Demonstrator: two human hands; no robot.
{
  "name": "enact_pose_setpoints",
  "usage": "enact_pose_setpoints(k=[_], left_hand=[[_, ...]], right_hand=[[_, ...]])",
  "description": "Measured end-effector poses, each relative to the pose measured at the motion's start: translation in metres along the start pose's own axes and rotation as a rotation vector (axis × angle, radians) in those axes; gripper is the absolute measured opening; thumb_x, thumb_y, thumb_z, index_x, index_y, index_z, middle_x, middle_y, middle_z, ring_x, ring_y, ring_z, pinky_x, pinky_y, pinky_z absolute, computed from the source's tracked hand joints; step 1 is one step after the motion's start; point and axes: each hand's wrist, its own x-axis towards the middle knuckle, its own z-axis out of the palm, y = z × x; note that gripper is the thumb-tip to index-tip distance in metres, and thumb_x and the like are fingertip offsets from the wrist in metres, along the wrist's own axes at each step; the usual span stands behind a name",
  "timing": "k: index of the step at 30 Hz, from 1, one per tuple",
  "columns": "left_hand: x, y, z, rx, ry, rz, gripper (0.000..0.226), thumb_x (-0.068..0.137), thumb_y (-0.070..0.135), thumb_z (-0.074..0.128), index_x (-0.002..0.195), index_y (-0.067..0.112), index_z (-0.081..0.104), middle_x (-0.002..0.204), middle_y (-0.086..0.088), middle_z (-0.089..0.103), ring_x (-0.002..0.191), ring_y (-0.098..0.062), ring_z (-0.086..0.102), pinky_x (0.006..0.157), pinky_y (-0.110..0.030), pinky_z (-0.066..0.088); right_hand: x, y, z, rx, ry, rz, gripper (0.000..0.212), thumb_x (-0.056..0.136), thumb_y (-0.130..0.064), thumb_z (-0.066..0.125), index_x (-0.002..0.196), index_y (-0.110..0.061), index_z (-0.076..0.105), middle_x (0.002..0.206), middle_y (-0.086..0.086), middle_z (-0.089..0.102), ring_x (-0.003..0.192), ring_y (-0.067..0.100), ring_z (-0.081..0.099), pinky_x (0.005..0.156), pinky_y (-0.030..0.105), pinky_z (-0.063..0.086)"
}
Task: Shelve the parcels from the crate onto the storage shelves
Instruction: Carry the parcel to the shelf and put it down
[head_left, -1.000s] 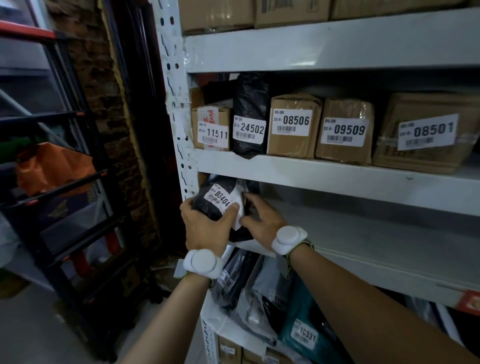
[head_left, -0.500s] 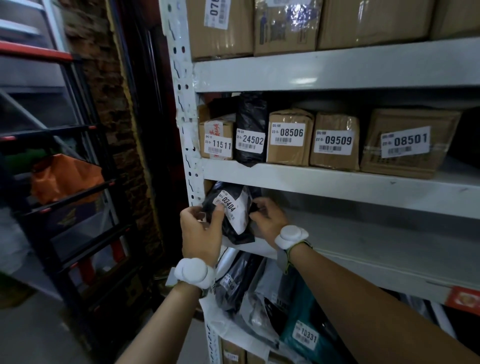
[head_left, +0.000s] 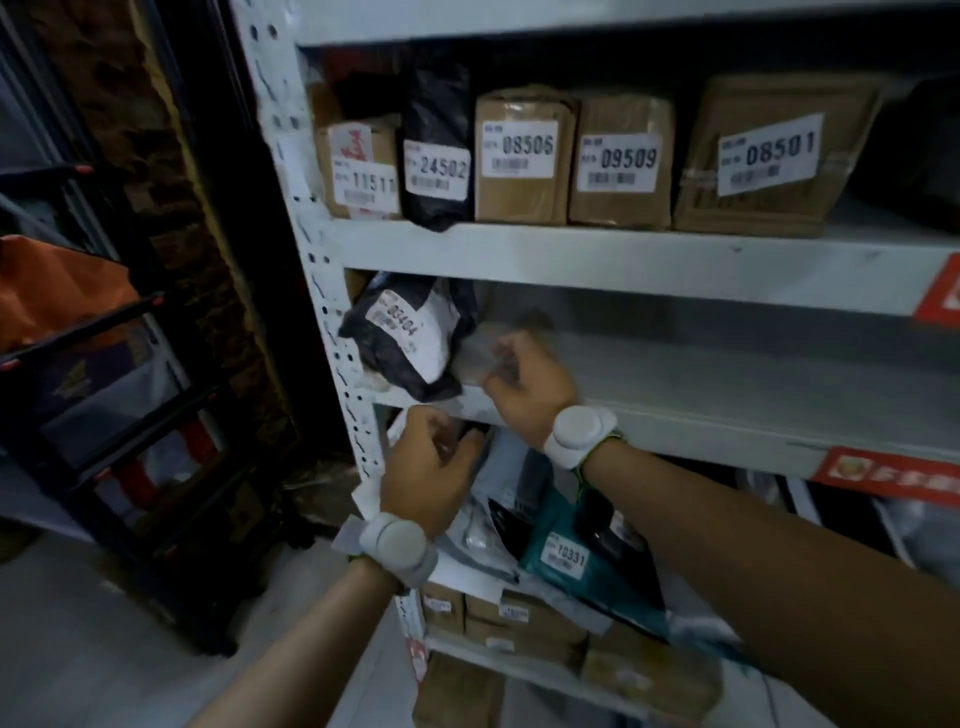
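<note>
**Black bag (head_left: 410, 338) on the shelf (head_left: 701, 435), both hands close by**

The right hand (head_left: 524, 384) hovers at the shelf's front lip, with its fingers curled toward the bag's right edge. Motion blur smears the fingertips, so I cannot tell whether its grip pinches the plastic or is slack. The left hand (head_left: 431, 467) hangs at seven o'clock from the right one, below the lip. Its fingers are loosely curled and its grip is slack, holding nothing. Each wrist wears a white band (head_left: 579, 431).

At ten o'clock from the right hand, the black bag lies at the far left end of the shelf, tilted. Its white label reads 03404, and its left side is against the perforated white post (head_left: 332, 317). One corner sticks out a little over the lip.

At twelve o'clock, the board above (head_left: 623, 260) carries a row of labelled parcels (head_left: 524, 156). They read 11511, 24502, 08506, 09509 and 08501, running from nine toward three o'clock.

At six o'clock, under the forearms, lies a heap of soft mailers, among them a teal one (head_left: 566, 558) marked 10331. Brown boxes (head_left: 519, 623) are stacked beneath it.

Far out at nine o'clock stands a dark rack (head_left: 83, 332) holding an orange sack (head_left: 57, 291).
</note>
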Motion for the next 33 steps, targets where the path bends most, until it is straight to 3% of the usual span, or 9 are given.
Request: enact_pose_setpoints(k=[4, 8, 11, 13, 18, 21, 24, 28, 33], left_hand=[[-0.013, 0.004, 0.037, 0.090, -0.393, -0.006, 0.042, 0.088, 0.054, 0.063, 0.074, 0.017, 0.051, 0.061, -0.005, 0.055, 0.059, -0.023, 0.057, 0.057, -0.041, 0.047], [-0.032, 0.023, 0.084, 0.163, -0.720, 0.051, 0.049, 0.072, 0.074, 0.049, 0.070, 0.025, 0.053, 0.060, 0.006, 0.055, 0.059, -0.015, 0.053, 0.060, -0.039, 0.045], [-0.056, 0.054, 0.136, 0.187, -0.887, 0.079, 0.039, 0.086, 0.058, 0.058, 0.083, 0.019, 0.061, 0.075, 0.004, 0.060, 0.072, -0.018, 0.057, 0.070, -0.041, 0.047], [-0.076, 0.076, 0.168, 0.217, -0.988, 0.057, 0.028, 0.094, 0.040, 0.061, 0.093, 0.013, 0.067, 0.088, -0.003, 0.065, 0.080, -0.017, 0.057, 0.076, -0.033, 0.045], [-0.129, 0.127, 0.237, 0.124, -1.086, 0.095, 0.027, 0.092, 0.029, 0.067, 0.078, 0.007, 0.060, 0.078, -0.016, 0.062, 0.070, -0.017, 0.055, 0.065, -0.025, 0.040], [-0.167, 0.163, 0.280, 0.251, -1.135, 0.136, 0.031, 0.090, 0.044, 0.066, 0.085, 0.014, 0.063, 0.076, -0.001, 0.063, 0.068, -0.013, 0.057, 0.062, -0.025, 0.044], [-0.209, 0.202, 0.330, 0.349, -1.172, 0.207, 0.032, 0.088, 0.049, 0.067, 0.094, 0.018, 0.065, 0.088, 0.001, 0.066, 0.078, -0.016, 0.061, 0.072, -0.031, 0.051], [-0.261, 0.245, 0.381, 0.377, -1.170, 0.221, 0.025, 0.085, 0.047, 0.071, 0.088, 0.024, 0.064, 0.085, 0.007, 0.063, 0.076, -0.010, 0.057, 0.060, -0.021, 0.043], [-0.323, 0.283, 0.441, 0.395, -1.221, 0.232, 0.027, 0.085, 0.045, 0.071, 0.089, 0.018, 0.068, 0.088, 0.004, 0.069, 0.084, -0.016, 0.064, 0.076, -0.028, 0.050]], right_hand=[[-0.042, 0.020, -0.036, -0.102, -0.016, -0.226, 0.024, 0.090, -0.018, 0.064, 0.112, -0.010, 0.062, 0.112, 0.002, 0.058, 0.102, 0.018, 0.057, 0.086, 0.029, 0.047], [-0.094, 0.050, -0.084, -0.214, -0.069, -0.233, 0.013, 0.089, -0.017, 0.063, 0.100, -0.011, 0.068, 0.101, 0.003, 0.063, 0.093, 0.018, 0.057, 0.083, 0.028, 0.047], [-0.138, 0.086, -0.137, -0.344, -0.186, -0.125, 0.018, 0.089, -0.021, 0.060, 0.101, -0.012, 0.070, 0.102, 0.004, 0.066, 0.093, 0.017, 0.058, 0.083, 0.031, 0.049], [-0.169, 0.111, -0.174, -0.412, -0.239, 0.014, 0.020, 0.093, -0.022, 0.059, 0.107, -0.014, 0.070, 0.108, 0.005, 0.067, 0.098, 0.021, 0.061, 0.087, 0.038, 0.051], [-0.247, 0.163, -0.264, -0.536, -0.389, 0.369, 0.029, 0.098, -0.035, 0.055, 0.124, -0.024, 0.061, 0.127, 0.000, 0.061, 0.110, 0.022, 0.060, 0.094, 0.040, 0.051], [-0.301, 0.199, -0.313, -0.577, -0.494, 0.502, 0.026, 0.097, -0.037, 0.056, 0.119, -0.024, 0.063, 0.122, 0.003, 0.063, 0.108, 0.027, 0.061, 0.092, 0.039, 0.051], [-0.363, 0.231, -0.364, -0.621, -0.535, 0.585, 0.029, 0.096, -0.040, 0.057, 0.122, -0.027, 0.061, 0.124, 0.002, 0.061, 0.112, 0.025, 0.059, 0.096, 0.034, 0.047], [-0.431, 0.264, -0.419, -0.611, -0.536, 0.684, 0.033, 0.095, -0.042, 0.059, 0.124, -0.026, 0.059, 0.125, -0.003, 0.059, 0.115, 0.020, 0.057, 0.092, 0.027, 0.041], [-0.504, 0.302, -0.482, -0.607, -0.522, 0.814, 0.039, 0.095, -0.049, 0.054, 0.128, -0.030, 0.054, 0.131, -0.005, 0.055, 0.119, 0.021, 0.054, 0.103, 0.032, 0.042]])
